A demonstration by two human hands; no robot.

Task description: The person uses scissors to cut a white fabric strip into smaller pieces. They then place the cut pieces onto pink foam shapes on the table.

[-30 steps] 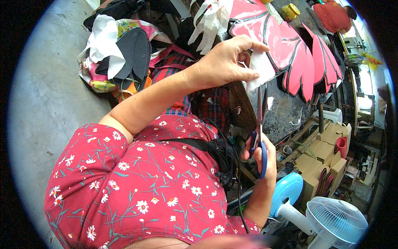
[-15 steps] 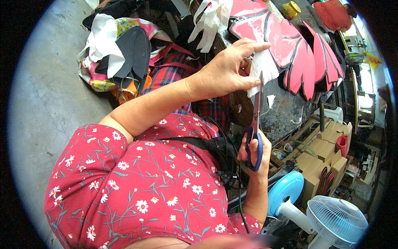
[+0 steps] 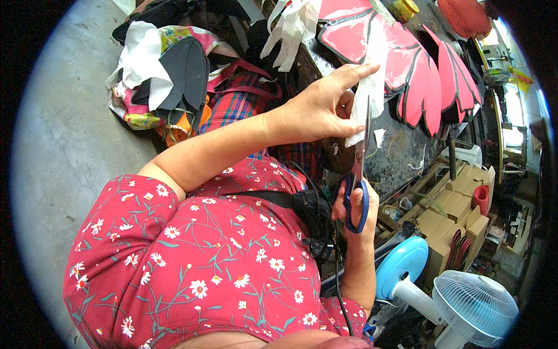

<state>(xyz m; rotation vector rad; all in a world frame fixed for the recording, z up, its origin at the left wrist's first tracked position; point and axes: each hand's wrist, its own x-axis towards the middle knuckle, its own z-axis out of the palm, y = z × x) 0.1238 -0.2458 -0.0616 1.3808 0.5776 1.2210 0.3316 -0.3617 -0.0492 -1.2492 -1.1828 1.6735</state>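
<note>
My left hand (image 3: 314, 109) pinches a white strip of thin cloth or paper (image 3: 369, 81) between thumb and fingers, its index finger stretched out along it. In my right hand (image 3: 365, 216) is a pair of scissors (image 3: 358, 160) with dark blue handles, fingers through the loops. The long blades point away from me and lie against the strip's near end, beside my left thumb. From this view I cannot tell how far apart the blades are. A small white scrap (image 3: 379, 137) is just right of the blades.
Pink, black-edged petal-shaped pieces (image 3: 415, 87) lie on the dark worktable (image 3: 389, 168). White strips (image 3: 296, 32) hang at its left edge. A bag (image 3: 139, 121) with black pieces and white cloth stands left. Cardboard boxes (image 3: 450, 203) and a blue-and-white fan (image 3: 474, 302) are at right.
The white strip now shows longer and narrower, reaching farther over the pink pieces. My left hand has shifted slightly down and left. The scissors remain at the strip's near end.
</note>
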